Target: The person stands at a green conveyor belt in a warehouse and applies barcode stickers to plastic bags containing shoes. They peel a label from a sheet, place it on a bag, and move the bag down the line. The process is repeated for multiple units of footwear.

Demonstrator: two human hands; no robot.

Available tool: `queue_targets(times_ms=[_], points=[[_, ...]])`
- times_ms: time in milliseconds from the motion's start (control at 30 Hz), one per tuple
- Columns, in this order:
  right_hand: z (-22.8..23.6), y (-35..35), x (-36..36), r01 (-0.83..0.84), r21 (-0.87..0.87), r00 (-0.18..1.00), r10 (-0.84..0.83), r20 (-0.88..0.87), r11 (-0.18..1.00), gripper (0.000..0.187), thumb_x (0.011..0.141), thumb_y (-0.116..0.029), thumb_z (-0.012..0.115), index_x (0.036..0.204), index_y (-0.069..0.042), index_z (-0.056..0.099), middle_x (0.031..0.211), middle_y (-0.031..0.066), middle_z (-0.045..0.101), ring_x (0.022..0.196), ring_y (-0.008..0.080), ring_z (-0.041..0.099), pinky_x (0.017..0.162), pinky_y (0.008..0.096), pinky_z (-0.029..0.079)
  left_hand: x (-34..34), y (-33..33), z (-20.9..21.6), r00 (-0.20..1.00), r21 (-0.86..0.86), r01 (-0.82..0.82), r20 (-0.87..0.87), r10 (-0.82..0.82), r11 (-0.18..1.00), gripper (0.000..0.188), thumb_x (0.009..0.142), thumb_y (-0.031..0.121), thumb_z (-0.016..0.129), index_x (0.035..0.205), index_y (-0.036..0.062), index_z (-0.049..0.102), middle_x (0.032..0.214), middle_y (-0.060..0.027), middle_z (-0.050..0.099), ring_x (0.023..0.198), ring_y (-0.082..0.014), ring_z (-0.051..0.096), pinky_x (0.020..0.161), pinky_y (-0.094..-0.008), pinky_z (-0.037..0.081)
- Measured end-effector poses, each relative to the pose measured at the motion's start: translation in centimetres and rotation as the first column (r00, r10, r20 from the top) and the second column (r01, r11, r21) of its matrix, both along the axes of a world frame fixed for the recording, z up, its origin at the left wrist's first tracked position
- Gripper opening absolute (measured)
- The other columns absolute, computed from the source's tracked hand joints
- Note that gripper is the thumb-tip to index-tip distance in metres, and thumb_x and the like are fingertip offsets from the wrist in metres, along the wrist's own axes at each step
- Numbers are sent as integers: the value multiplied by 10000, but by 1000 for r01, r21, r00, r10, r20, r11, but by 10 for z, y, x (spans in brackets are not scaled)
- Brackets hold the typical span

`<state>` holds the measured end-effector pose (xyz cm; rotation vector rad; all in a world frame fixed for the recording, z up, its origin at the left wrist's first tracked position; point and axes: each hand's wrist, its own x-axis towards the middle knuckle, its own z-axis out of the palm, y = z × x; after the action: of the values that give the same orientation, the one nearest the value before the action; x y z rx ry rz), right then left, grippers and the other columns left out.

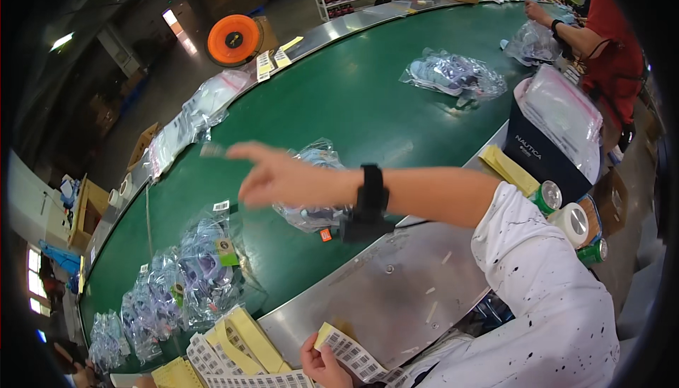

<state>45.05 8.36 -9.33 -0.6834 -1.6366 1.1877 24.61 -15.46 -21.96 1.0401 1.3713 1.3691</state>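
My right arm reaches across a green conveyor belt (368, 98). My right hand (283, 176), blurred by motion, has its index finger stretched left, and a small pale label (212, 150) shows at the fingertip. Below and partly behind this hand lies a pair of shoes in a clear plastic bag (311, 217), with an orange tag beside it. At the lower edge my left hand (324, 364) pinches a sheet of barcode labels (350, 354) with a yellow backing. More label sheets (219, 356) and yellow backing strips (244, 338) lie to its left.
Several bagged shoes (205, 268) line the belt's left. Another bagged pair (456, 77) lies farther up. Plastic bags (191, 123) rest on the far rim. At right stand a dark box (537, 144) of bags and green cans (548, 195). A person in red (615, 48) works beyond.
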Motion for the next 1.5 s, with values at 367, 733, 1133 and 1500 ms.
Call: queue_targets(times_ms=[367,733,1133,1500], points=[[-127,125,130,651,-463,757,-560,337,602,694,760,-80,659,1372,-74,331,750,121,631,532,174,594,440,307,487,-8,-1,2,987,-181,81,-124,-105,980,281,913,22,473,1189,-22,502,1081,-144,602,971,-216,583,860,-316,457],[-137,134,147,784,-253,621,-703,348,567,803,649,94,624,1381,-94,353,1098,180,577,755,259,633,497,337,525,-1,-2,3,989,-137,67,-119,-84,988,241,899,26,491,1128,-30,543,1058,-138,605,957,-208,581,857,-313,456],[-141,163,199,335,-632,939,-307,158,699,181,819,-83,635,957,29,604,902,96,627,806,191,634,712,318,545,-6,-8,-14,984,-142,84,-144,-104,986,297,921,164,553,1149,-26,534,1062,-147,607,933,-211,589,844,-318,471],[-153,197,173,453,-453,822,-164,545,768,134,720,-104,730,745,6,657,693,80,643,608,160,624,543,287,526,-1,-5,-9,980,-116,94,-162,-113,989,293,909,140,527,1146,-32,544,1076,-160,605,956,-223,583,859,-324,463]])
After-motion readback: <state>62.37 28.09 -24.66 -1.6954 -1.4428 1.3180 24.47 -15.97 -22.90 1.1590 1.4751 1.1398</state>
